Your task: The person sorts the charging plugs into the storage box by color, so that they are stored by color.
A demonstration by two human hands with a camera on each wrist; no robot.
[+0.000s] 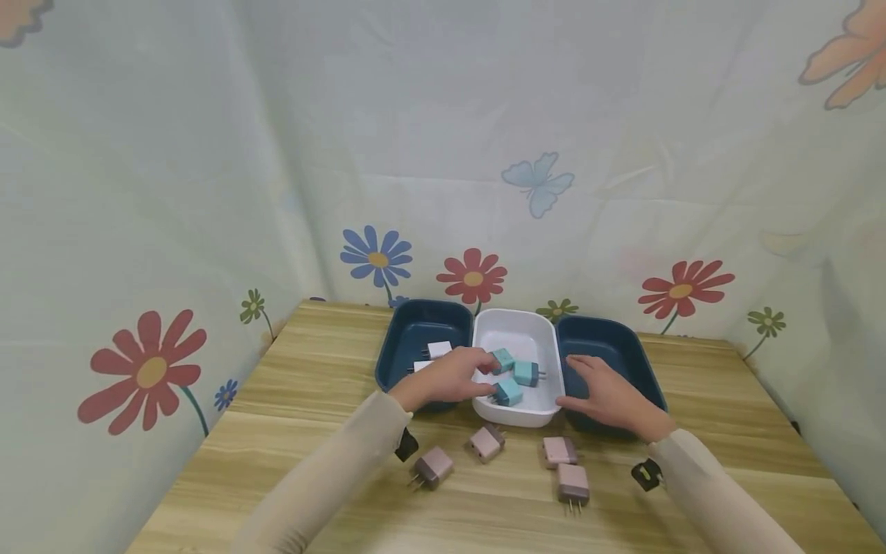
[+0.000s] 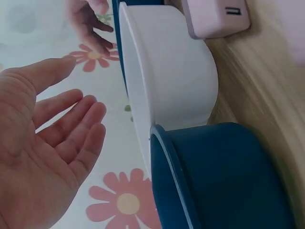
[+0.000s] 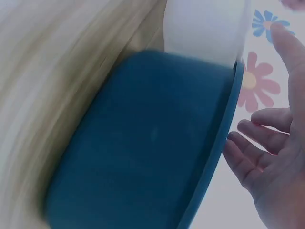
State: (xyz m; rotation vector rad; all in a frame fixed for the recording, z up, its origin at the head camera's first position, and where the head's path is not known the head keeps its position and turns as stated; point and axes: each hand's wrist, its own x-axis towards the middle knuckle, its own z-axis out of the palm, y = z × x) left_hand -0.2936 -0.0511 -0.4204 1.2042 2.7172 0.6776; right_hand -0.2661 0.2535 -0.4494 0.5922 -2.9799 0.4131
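Note:
My left hand (image 1: 453,375) reaches over the white bin (image 1: 515,416), fingers loosely spread above several teal charger plugs (image 1: 526,373). In the left wrist view nothing lies in that palm. My right hand (image 1: 607,394) hovers over the right dark blue bin (image 1: 633,354), its thumb near the wall shared with the white bin. The right wrist view shows its fingers relaxed and holding nothing. White charger plugs (image 1: 439,350) sit in the left dark blue bin (image 1: 389,350), partly hidden by my left hand.
Several pink charger plugs lie on the wooden table (image 1: 277,431) in front of the bins, among them one at the left (image 1: 434,467) and one at the right (image 1: 573,483). A flowered cloth (image 1: 443,154) hangs behind the table.

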